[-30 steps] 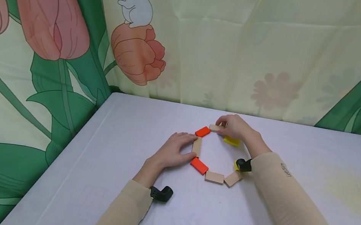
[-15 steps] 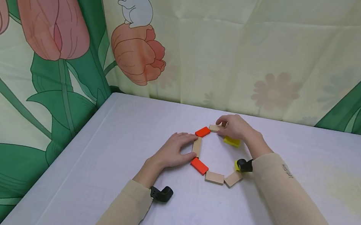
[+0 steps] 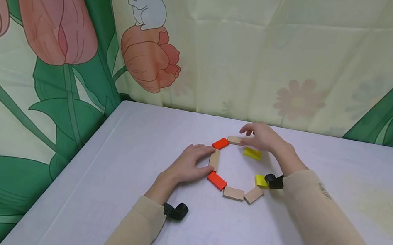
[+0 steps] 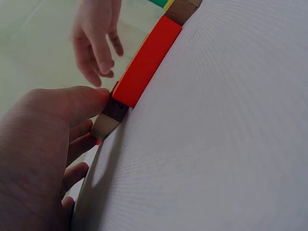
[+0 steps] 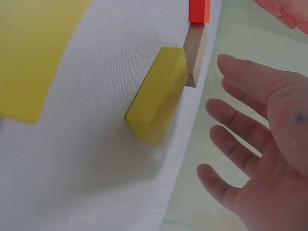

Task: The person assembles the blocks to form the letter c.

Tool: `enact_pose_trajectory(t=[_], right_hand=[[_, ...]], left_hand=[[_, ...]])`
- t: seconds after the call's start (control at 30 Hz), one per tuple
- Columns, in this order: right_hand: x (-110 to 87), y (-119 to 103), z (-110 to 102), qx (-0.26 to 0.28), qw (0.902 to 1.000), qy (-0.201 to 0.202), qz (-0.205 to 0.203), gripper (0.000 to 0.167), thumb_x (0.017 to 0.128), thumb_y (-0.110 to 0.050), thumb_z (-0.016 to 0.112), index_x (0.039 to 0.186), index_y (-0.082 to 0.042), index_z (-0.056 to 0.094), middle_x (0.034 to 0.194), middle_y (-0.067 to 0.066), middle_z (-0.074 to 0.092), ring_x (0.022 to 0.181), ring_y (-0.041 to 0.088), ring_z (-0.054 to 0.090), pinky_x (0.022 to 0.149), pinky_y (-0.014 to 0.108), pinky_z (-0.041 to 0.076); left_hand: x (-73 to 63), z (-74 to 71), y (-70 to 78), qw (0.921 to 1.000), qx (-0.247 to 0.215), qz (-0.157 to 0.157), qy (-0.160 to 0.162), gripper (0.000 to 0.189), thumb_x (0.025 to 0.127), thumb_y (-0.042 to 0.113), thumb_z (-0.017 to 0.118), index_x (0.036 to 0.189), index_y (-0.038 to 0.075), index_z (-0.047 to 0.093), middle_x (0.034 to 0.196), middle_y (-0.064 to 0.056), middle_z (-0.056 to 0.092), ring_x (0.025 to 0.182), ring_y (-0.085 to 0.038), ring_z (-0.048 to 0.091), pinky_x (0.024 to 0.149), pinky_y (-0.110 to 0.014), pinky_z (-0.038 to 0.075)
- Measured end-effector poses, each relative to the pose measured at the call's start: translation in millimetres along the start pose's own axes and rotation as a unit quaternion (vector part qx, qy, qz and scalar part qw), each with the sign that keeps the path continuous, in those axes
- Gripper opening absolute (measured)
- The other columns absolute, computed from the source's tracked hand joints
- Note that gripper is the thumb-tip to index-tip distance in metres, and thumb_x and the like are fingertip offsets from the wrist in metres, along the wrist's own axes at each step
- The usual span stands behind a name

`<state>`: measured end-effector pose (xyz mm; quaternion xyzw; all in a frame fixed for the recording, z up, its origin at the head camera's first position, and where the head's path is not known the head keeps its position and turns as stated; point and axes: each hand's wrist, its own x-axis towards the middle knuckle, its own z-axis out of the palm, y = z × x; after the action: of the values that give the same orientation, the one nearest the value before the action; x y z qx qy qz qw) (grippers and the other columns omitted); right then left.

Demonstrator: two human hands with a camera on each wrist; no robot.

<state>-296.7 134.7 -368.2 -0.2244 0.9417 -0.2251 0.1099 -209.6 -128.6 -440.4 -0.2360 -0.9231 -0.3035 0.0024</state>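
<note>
My left hand (image 3: 190, 164) rests at the left of a ring of flat wooden blocks. Its thumb and fingers hold a plain wooden block (image 3: 214, 159) from its two ends, between a near red block (image 3: 216, 180) and a far red block (image 3: 220, 143). Over the far side, my right hand (image 3: 264, 138) hovers with loosely spread fingers and nothing between them. Partly hidden by that hand in the head view is another plain block (image 3: 235, 140); in the right wrist view this plain block (image 5: 195, 55) stands apart from the fingers. A yellow block (image 3: 252, 154) lies just below the right hand.
Another yellow block (image 3: 260, 181) lies under the right wrist's camera. Two plain blocks, one in front (image 3: 233, 193) and one angled (image 3: 253, 195), continue the ring. A white cloth covers the table (image 3: 94, 208); a printed curtain (image 3: 228, 60) hangs behind its far edge.
My right hand has let go of the far plain block and moved slightly up and to the right. The left hand and the blocks have stayed put.
</note>
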Motion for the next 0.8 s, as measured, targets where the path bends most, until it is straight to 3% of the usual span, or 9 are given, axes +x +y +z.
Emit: enact_pose_trajectory(t=[0.33, 0.8], right_hand=[[-11.9, 7, -3, 0.003, 0.9998, 0.011, -0.016, 0.035, 0.094, -0.016, 0.070, 0.125, -0.001, 0.066, 0.111, 0.016, 0.063, 0.100, 0.032, 0.056, 0.088, 0.047, 0.050], [-22.5, 16, -1, 0.003, 1.0000, 0.002, -0.006, 0.034, 0.095, -0.017, 0.069, 0.125, -0.003, 0.066, 0.111, 0.014, 0.063, 0.095, 0.029, 0.056, 0.080, 0.041, 0.051]], left_hand=[[1.3, 0.9, -3.6, 0.9998, 0.004, 0.019, 0.007, 0.058, 0.093, 0.034, 0.066, 0.146, 0.014, 0.055, 0.144, -0.001, 0.056, 0.138, -0.020, 0.042, 0.121, -0.045, 0.019], [3.5, 1.2, -2.9, 0.9999, 0.003, 0.010, 0.006, 0.058, 0.093, 0.034, 0.065, 0.146, 0.014, 0.055, 0.145, -0.002, 0.056, 0.139, -0.022, 0.041, 0.121, -0.045, 0.019]])
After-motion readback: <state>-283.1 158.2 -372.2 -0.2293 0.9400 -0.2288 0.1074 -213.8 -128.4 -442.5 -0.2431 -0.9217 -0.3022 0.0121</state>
